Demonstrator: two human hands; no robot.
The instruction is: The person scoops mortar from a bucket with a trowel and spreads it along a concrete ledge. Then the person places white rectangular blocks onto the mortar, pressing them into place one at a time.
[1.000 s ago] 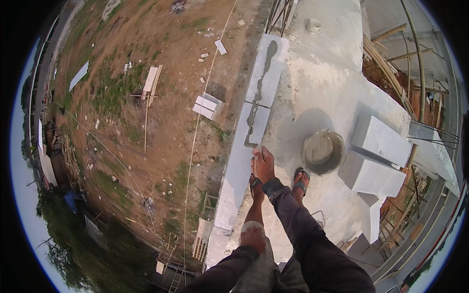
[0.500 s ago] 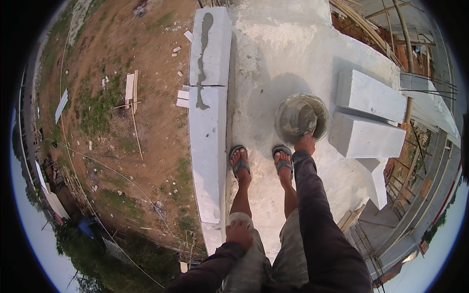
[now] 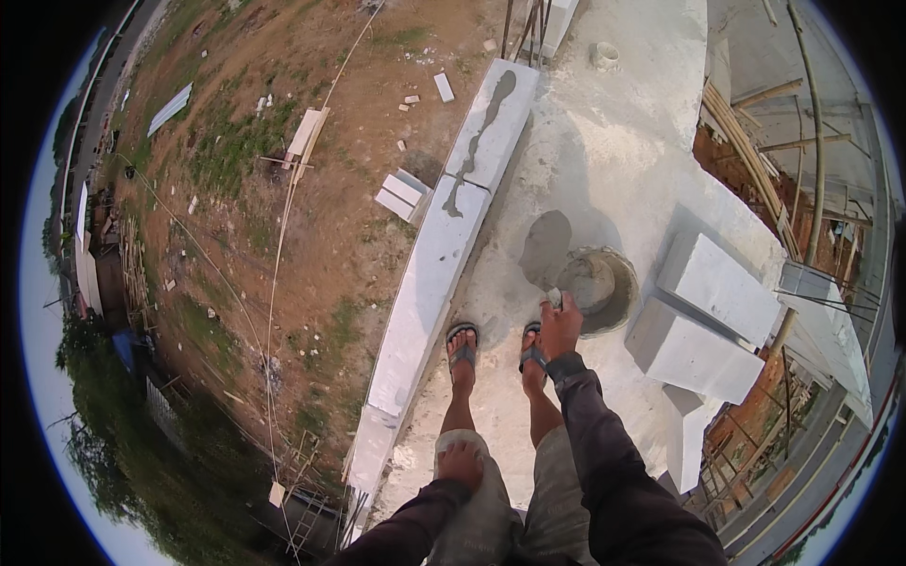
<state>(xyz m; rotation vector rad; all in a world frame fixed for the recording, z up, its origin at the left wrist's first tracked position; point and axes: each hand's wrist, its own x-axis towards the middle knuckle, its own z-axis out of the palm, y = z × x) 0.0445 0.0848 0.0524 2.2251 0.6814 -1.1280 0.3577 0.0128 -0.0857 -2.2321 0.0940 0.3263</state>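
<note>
My right hand [image 3: 562,325] is closed around the handle of a trowel. Its broad blade [image 3: 545,247], grey and apparently coated with mortar, extends beyond the left rim of a round bucket [image 3: 623,311]. Wet grey mortar [image 3: 589,281] lies inside that bucket. My left hand [image 3: 460,465] rests on my left knee with its fingers laid over the trouser cloth, holding nothing. Left of my feet runs a row of white blocks [image 3: 415,311], along whose far part stretches an uneven strip of mortar [image 3: 479,146].
Loose white blocks [image 3: 698,349] sit right of the bucket, near the slab's edge. Thin rods [image 3: 531,33] stand at the row's far end. Beyond the row is lower brown ground [image 3: 236,245]; bamboo poles [image 3: 750,156] lie at the far right.
My right hand has drawn the trowel out of the bucket and moved it left. The view has turned, so the block row now slants. My left hand stays on my knee.
</note>
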